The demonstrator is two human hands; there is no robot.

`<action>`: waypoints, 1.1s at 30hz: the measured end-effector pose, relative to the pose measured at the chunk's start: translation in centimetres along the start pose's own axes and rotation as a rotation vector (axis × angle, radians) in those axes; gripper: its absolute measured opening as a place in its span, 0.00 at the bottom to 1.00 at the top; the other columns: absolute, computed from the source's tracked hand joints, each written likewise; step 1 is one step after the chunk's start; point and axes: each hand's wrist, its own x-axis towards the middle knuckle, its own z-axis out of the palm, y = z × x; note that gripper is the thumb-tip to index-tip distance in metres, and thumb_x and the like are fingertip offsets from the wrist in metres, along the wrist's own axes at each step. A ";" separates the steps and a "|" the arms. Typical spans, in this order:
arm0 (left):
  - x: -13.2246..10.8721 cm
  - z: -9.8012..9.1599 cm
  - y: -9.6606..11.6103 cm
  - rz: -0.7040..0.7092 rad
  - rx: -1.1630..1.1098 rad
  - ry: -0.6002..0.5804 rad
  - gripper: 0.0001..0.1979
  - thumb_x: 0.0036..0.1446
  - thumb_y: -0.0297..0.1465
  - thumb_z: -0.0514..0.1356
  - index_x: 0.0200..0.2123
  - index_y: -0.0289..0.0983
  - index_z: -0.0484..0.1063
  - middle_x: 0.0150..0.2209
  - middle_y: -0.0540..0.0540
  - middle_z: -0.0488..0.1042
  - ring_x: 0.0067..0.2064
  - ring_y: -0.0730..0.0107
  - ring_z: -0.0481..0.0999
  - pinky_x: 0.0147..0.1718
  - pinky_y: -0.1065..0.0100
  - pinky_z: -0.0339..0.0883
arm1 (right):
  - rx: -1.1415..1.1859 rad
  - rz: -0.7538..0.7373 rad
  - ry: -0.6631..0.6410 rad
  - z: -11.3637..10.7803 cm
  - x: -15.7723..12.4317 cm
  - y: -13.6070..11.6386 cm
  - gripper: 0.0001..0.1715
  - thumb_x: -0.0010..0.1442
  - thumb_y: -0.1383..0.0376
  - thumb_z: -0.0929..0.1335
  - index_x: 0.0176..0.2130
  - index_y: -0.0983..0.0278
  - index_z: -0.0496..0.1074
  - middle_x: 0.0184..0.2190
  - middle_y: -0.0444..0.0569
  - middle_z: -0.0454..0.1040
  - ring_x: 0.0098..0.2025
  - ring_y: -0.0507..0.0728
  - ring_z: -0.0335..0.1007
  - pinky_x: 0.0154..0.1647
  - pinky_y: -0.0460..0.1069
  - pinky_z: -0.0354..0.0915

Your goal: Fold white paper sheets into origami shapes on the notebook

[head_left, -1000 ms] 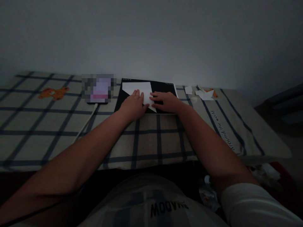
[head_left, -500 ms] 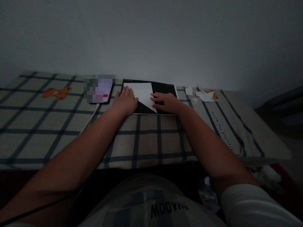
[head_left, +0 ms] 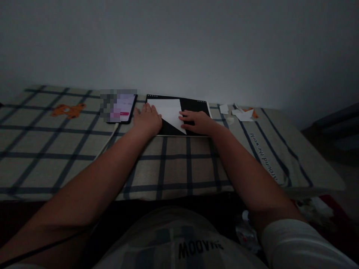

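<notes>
A white sheet of paper point(head_left: 171, 110) with a slanted lower edge lies on a black board point(head_left: 196, 104) that has small holes along its far edge. My left hand point(head_left: 148, 118) rests flat over the paper's left part, fingers stretched away from me and thumb side toward the middle. My right hand point(head_left: 196, 121) lies on the black board, its spread fingertips touching the paper's right edge. Neither hand grips anything. The paper's lower left part is hidden under my left hand.
Left of the board lies a phone point(head_left: 123, 108) with a lit screen and a white cable point(head_left: 108, 140). To the right are a folded white paper piece point(head_left: 243, 114) and small paper scraps point(head_left: 223, 108). A checked cloth point(head_left: 174, 164) covers the table; a wall stands behind.
My left hand has shifted slightly on the paper, its thumb drawn in closer to the fingers. My right hand, the paper and the board look the same.
</notes>
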 end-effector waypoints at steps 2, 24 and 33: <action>0.0 -0.1 -0.2 0.020 0.007 0.016 0.34 0.77 0.35 0.42 0.77 0.23 0.60 0.78 0.23 0.58 0.81 0.42 0.58 0.76 0.35 0.51 | -0.002 -0.008 0.001 0.0 0.0 0.0 0.28 0.74 0.58 0.71 0.70 0.56 0.76 0.75 0.52 0.68 0.78 0.68 0.63 0.76 0.69 0.63; -3.9 -2.7 3.8 0.112 0.184 0.022 0.28 0.77 0.47 0.52 0.49 0.34 0.87 0.48 0.32 0.86 0.53 0.44 0.84 0.52 0.54 0.75 | 0.016 0.001 0.008 0.2 0.1 0.3 0.26 0.74 0.58 0.71 0.68 0.54 0.77 0.75 0.49 0.69 0.78 0.66 0.63 0.77 0.67 0.63; -3.8 -2.8 4.1 0.093 0.122 0.016 0.27 0.77 0.45 0.53 0.51 0.31 0.85 0.52 0.30 0.85 0.58 0.41 0.82 0.58 0.51 0.71 | 0.009 0.000 0.002 0.1 0.0 0.2 0.28 0.74 0.57 0.71 0.69 0.57 0.76 0.76 0.52 0.68 0.79 0.67 0.62 0.77 0.67 0.62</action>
